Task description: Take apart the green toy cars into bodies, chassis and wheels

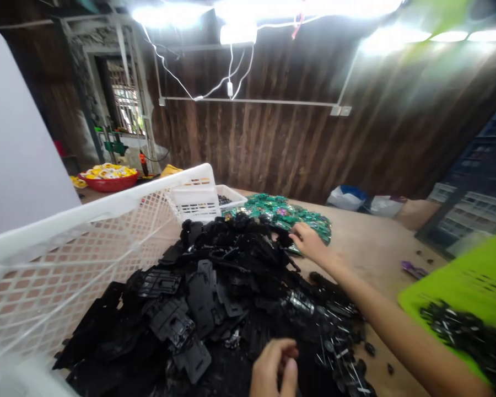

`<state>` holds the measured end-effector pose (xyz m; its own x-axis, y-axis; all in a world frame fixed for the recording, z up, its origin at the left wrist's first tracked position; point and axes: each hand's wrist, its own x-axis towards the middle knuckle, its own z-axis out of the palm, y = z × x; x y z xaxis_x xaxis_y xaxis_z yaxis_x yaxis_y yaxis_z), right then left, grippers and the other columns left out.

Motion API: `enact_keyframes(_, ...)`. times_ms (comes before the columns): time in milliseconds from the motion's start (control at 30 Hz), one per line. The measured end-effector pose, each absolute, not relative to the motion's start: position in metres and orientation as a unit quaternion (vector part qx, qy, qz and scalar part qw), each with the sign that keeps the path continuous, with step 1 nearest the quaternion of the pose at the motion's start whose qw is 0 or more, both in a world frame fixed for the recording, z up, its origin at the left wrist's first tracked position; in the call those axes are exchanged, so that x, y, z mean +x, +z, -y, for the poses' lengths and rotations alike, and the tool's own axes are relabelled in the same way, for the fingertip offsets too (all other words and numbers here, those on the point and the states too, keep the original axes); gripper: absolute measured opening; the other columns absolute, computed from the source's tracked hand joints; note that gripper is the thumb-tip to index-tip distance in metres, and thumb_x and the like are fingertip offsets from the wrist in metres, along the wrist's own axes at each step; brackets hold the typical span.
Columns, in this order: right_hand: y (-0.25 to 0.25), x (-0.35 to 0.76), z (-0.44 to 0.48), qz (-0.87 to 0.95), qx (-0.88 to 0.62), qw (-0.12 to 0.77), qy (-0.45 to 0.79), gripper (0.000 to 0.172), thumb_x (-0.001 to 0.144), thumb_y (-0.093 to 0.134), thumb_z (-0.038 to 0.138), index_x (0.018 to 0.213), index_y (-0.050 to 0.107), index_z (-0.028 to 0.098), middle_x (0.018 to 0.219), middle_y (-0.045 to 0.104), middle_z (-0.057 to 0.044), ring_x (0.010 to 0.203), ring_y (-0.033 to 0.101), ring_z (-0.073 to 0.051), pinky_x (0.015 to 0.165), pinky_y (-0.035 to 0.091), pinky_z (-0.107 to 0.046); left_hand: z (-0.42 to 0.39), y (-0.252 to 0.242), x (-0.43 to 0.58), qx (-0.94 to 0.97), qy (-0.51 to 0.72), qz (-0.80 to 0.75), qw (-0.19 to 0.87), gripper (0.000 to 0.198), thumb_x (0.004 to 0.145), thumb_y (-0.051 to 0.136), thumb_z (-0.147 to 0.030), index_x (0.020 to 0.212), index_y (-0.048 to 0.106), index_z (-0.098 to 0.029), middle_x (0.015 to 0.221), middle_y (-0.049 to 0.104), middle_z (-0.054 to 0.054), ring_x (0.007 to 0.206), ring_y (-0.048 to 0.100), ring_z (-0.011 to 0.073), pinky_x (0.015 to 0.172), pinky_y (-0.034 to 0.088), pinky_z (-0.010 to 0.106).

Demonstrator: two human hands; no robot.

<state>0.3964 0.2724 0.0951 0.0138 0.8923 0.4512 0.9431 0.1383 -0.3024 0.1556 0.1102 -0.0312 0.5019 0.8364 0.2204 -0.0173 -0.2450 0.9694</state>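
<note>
Much handling seems left, black parts (204, 298) lying heaped on the bench (366, 234), left hand (270, 368) half-curled, right hand (309, 242) fingers bent, either grip's hold impossible to tell.

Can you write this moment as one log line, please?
left hand: curled over black pile | right hand: black pile's far side, near green pile | picture's left: white basket
</note>
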Motion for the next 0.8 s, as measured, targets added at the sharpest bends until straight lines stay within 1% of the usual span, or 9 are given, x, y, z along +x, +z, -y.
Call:
enact_keyframes(67, 0.093, 0.376, -0.224, 0.713, -0.626, 0.31, -0.063, 0.014, 0.092, 0.041, 0.024, 0.095, 0.053, 0.017, 0.103, 0.058, -0.01, 0.098, 0.055, -0.02, 0.088, 0.044, -0.036, -0.108, -0.012, 0.152, 0.563, 0.433, -0.316, 0.629, 0.046, 0.084, 0.052, -0.051, 0.118, 0.059, -0.021, 0.109, 0.066, 0.013, 0.097, 0.061, 0.0264, 0.086, 0.049, 0.039)
enact_keyframes(133, 0.085, 0.351, -0.173, 0.757, -0.564, 0.32, -0.074, 0.012, 0.092, 0.041, 0.022, 0.096, 0.052, 0.019, 0.104, 0.06, -0.01, 0.101, 0.055, -0.019, 0.09, 0.044, -0.034, -0.106, 0.01, 0.147, 0.437, 0.452, -0.262, 0.732, 0.061, 0.078, 0.058, -0.056, 0.129, 0.048, -0.024, 0.125, 0.058, 0.014, 0.101, 0.061, 0.0266, 0.086, 0.049, 0.04)
enact_keyframes(233, 0.076, 0.313, -0.103, 0.862, -0.416, 0.276, -0.09, 0.012, 0.09, 0.043, 0.016, 0.094, 0.054, 0.017, 0.108, 0.062, -0.013, 0.109, 0.054, -0.02, 0.09, 0.043, -0.036, -0.104, 0.036, 0.14, 0.272, 0.446, -0.139, 0.841, 0.078, 0.074, 0.045, -0.075, 0.138, 0.036, -0.03, 0.139, 0.046, 0.014, 0.106, 0.059, 0.0309, 0.083, 0.05, 0.047)
enact_keyframes(300, 0.076, 0.297, -0.071, 0.885, -0.394, 0.236, -0.075, 0.015, 0.09, 0.047, 0.023, 0.101, 0.055, 0.014, 0.12, 0.059, -0.015, 0.119, 0.049, -0.024, 0.093, 0.041, -0.039, -0.102, 0.044, 0.138, 0.232, 0.431, -0.124, 0.863, 0.073, 0.077, 0.049, -0.068, 0.139, 0.032, -0.034, 0.138, 0.048, 0.012, 0.107, 0.059, 0.0295, 0.083, 0.052, 0.048)
enact_keyframes(400, 0.085, 0.309, -0.048, 0.846, -0.503, 0.177, -0.018, 0.026, 0.088, 0.052, 0.036, 0.106, 0.058, 0.019, 0.128, 0.056, -0.009, 0.125, 0.045, -0.023, 0.101, 0.034, -0.039, -0.098, 0.047, 0.139, 0.241, 0.401, -0.186, 0.864, 0.054, 0.086, 0.056, -0.044, 0.135, 0.036, -0.032, 0.131, 0.054, 0.009, 0.1, 0.064, 0.0247, 0.08, 0.054, 0.044)
enact_keyframes(467, 0.089, 0.341, -0.046, 0.755, -0.644, 0.124, -0.007, 0.024, 0.091, 0.045, 0.033, 0.108, 0.059, 0.022, 0.122, 0.061, -0.006, 0.118, 0.051, -0.019, 0.099, 0.036, -0.033, -0.095, 0.046, 0.142, 0.26, 0.37, -0.224, 0.863, 0.045, 0.088, 0.053, -0.04, 0.129, 0.042, -0.027, 0.13, 0.056, 0.011, 0.093, 0.067, 0.025, 0.075, 0.056, 0.042)
enact_keyframes(533, 0.086, 0.385, -0.047, 0.642, -0.762, 0.082, -0.024, 0.029, 0.093, 0.035, 0.023, 0.108, 0.059, 0.016, 0.11, 0.065, -0.012, 0.102, 0.06, -0.02, 0.088, 0.043, -0.033, -0.094, 0.047, 0.144, 0.276, 0.342, -0.245, 0.864, 0.041, 0.088, 0.052, -0.041, 0.124, 0.047, -0.021, 0.129, 0.057, 0.014, 0.091, 0.068, 0.0265, 0.072, 0.057, 0.041)
enact_keyframes(633, 0.066, 0.449, -0.042, 0.521, -0.853, 0.014, -0.03, 0.027, 0.085, 0.039, 0.013, 0.092, 0.064, 0.009, 0.089, 0.066, -0.021, 0.082, 0.064, -0.028, 0.072, 0.045, -0.039, -0.094, 0.047, 0.145, 0.293, 0.325, -0.256, 0.862, 0.041, 0.087, 0.053, -0.04, 0.121, 0.049, -0.017, 0.122, 0.061, 0.017, 0.092, 0.068, 0.027, 0.069, 0.058, 0.039)
enact_keyframes(800, 0.015, 0.496, -0.02, 0.435, -0.897, -0.061, -0.039, 0.026, 0.078, 0.043, 0.005, 0.089, 0.066, 0.009, 0.095, 0.064, -0.024, 0.086, 0.062, -0.032, 0.075, 0.042, -0.042, -0.094, 0.038, 0.143, 0.329, 0.314, -0.221, 0.863, 0.046, 0.076, 0.062, -0.024, 0.12, 0.049, -0.019, 0.114, 0.061, 0.013, 0.093, 0.067, 0.0299, 0.06, 0.058, 0.035)
